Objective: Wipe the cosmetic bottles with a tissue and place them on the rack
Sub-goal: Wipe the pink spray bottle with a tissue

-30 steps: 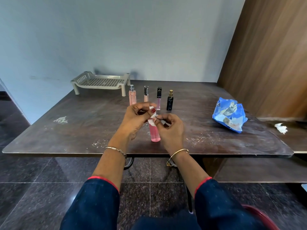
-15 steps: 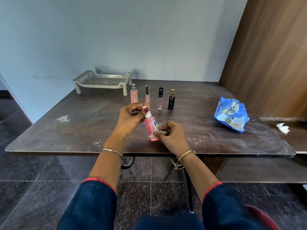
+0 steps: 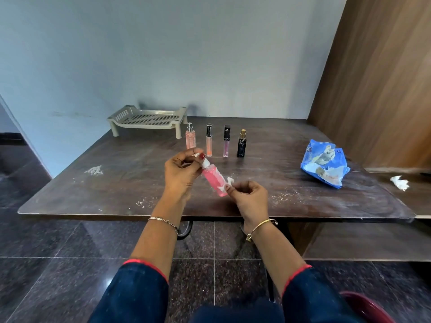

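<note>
**Wiping the first bottle, rack not yet filled**

We hold the pink bottle tilted in the middle of the frame, above the table, its white cap up and to the left. Our left hand pinches the cap end between thumb and fingertips. Our right hand is closed on a small scrap of tissue and presses it against the lower end of the bottle, so we judge the step in hand to be the wiping of this bottle.

Above the hands in the frame, four more bottles stand upright in a row: a pale pink spray bottle, an orange tube, a lilac tube and a dark bottle. The rack sits in the upper left of the table with nothing on it. A blue packet lies at the right, a crumpled white scrap beyond it.

Next we need to finish the rub, then carry the bottle up and left past the standing row without knocking it, and set it on the perforated shelf. Most of the task remains.
</note>
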A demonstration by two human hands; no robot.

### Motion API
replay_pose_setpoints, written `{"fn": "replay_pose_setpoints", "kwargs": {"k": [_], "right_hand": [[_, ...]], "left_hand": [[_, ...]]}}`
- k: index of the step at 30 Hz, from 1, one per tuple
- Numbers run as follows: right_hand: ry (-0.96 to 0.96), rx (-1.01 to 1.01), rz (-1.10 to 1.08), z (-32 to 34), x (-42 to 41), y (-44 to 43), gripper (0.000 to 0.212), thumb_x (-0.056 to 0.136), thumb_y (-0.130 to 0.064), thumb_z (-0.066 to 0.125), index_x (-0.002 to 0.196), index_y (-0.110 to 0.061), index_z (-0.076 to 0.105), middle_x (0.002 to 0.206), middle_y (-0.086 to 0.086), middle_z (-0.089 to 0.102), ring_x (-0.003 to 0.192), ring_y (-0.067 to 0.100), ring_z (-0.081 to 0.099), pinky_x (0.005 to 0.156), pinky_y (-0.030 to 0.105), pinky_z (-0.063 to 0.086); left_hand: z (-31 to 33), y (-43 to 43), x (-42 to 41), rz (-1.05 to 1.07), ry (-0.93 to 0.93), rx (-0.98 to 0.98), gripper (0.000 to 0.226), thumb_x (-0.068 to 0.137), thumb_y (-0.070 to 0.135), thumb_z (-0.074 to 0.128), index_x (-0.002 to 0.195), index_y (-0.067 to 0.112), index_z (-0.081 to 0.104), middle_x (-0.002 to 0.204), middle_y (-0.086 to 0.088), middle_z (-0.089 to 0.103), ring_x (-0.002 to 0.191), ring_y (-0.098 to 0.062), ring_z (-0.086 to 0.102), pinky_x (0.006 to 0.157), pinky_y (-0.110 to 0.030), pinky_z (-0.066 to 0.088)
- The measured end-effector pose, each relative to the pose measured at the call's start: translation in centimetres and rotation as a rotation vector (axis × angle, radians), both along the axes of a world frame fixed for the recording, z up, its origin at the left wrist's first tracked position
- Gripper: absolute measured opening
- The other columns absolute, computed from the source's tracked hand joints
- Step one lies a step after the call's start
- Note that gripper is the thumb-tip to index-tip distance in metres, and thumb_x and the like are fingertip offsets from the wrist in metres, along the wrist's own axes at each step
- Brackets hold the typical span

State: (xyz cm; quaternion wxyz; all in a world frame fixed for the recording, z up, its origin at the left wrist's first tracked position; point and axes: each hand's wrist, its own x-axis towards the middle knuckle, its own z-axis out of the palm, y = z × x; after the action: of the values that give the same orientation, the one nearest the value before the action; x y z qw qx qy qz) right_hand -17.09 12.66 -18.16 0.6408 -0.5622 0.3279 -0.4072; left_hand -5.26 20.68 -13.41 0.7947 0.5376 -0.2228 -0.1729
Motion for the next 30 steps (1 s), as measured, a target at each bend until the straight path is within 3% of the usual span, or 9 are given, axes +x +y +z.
{"fn": "replay_pose_setpoints", "kwargs": {"k": [6,10,14,18,23,27,30], "right_hand": [[-0.15,0.2,-0.03,1.2,0.0,0.3,0.007,0.082,-0.007,0.069,0.083,-0.008,0.062,0.076,0.003,0.062,0.068,0.008,0.057,0.067,0.021,0.053],[-0.118,0.25,-0.017,1.1,-0.2,-0.1,0.019,0.082,-0.01,0.071,0.093,0.002,0.062,0.077,0.008,0.064,0.066,0.013,0.06,0.058,0.018,0.055],[-0.071,0.252,0.0,1.5,-0.5,-0.7,0.016,0.078,-0.008,0.074,0.077,0.0,0.06,0.071,0.009,0.063,0.05,0.01,0.061,0.048,0.018,0.053],[-0.002,0.157,0.078,2.5,-0.2,-1.8,0.016,0.075,0.0,0.074,0.073,-0.005,0.059,0.07,0.009,0.062,0.048,0.007,0.059,0.05,0.018,0.052],[0.278,-0.106,0.087,3.0,1.7,-3.2,0.03,0.067,-0.006,0.082,0.073,-0.015,0.054,0.082,0.012,0.067,0.071,0.023,0.063,0.068,0.035,0.052],[0.437,-0.257,0.124,3.2,3.0,-3.6,0.026,0.068,-0.007,0.08,0.063,-0.017,0.057,0.068,0.003,0.062,0.064,0.018,0.056,0.065,0.033,0.049],[0.551,-0.329,0.171,3.0,3.4,-4.0,0.013,0.074,-0.011,0.076,0.067,-0.014,0.067,0.067,0.002,0.064,0.066,0.017,0.056,0.068,0.029,0.047]], "left_hand": [[0.6,-0.3,-1.0,0.02,0.135,-0.121,0.023,0.081,-0.013,0.06,0.092,0.006,0.068,0.06,0.009,0.067,0.068,-0.006,0.068,0.066,-0.024,0.058],[1.2,-0.6,-1.7,0.05,0.081,-0.138,0.02,0.08,-0.008,0.064,0.086,0.01,0.069,0.065,0.008,0.07,0.072,-0.008,0.067,0.065,-0.022,0.057],[1.7,-0.7,-1.7,0.075,0.002,-0.124,0.023,0.08,-0.007,0.067,0.083,0.016,0.071,0.069,0.007,0.07,0.076,-0.011,0.064,0.076,-0.03,0.059],[1.9,-0.6,-0.2,0.113,-0.06,-0.069,0.021,0.077,-0.004,0.071,0.084,0.016,0.072,0.082,-0.004,0.069,0.085,-0.022,0.063,0.083,-0.04,0.057],[1.7,-0.1,1.1,0.155,-0.061,0.02,0.018,0.076,0.0,0.074,0.084,0.015,0.072,0.086,-0.006,0.07,0.086,-0.022,0.066,0.085,-0.044,0.056],[1.6,0.7,2.3,0.192,-0.056,0.075,0.016,0.075,0.003,0.076,0.091,0.008,0.071,0.087,-0.015,0.07,0.084,-0.024,0.067,0.083,-0.045,0.057],[1.7,1.3,3.1,0.208,-0.069,0.104,0.02,0.077,0.004,0.075,0.096,0.004,0.071,0.092,-0.018,0.07,0.087,-0.027,0.067,0.083,-0.044,0.058]]}}
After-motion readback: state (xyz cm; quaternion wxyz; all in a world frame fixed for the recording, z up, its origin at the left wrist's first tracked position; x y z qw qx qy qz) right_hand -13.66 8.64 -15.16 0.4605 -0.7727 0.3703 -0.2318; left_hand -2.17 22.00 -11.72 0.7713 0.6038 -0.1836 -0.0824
